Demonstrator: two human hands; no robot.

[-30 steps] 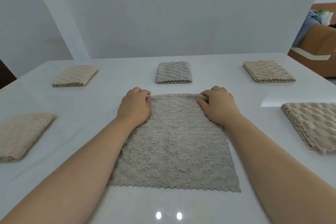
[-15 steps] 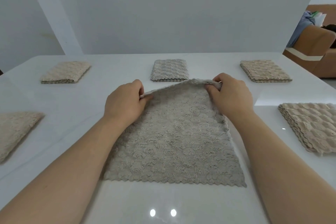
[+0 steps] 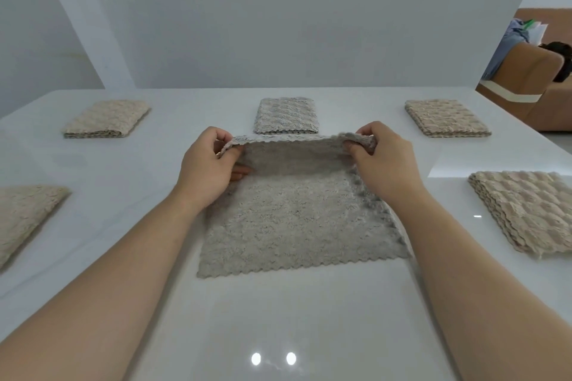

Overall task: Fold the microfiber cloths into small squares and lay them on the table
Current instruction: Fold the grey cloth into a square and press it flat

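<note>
White table backed by grey wall, far edge of cloth pinched up by left hand and right hand, folded cloths spaced well apart.

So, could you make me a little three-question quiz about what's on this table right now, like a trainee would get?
1. True or false: the left hand and right hand pinch the far edge of the grey cloth, raised off the table.
2. How many other cloth piles lie on the table?
3. The pile straight beyond the hands is: A grey, B blue, C green.
Key: 1 true; 2 five; 3 A.
</note>
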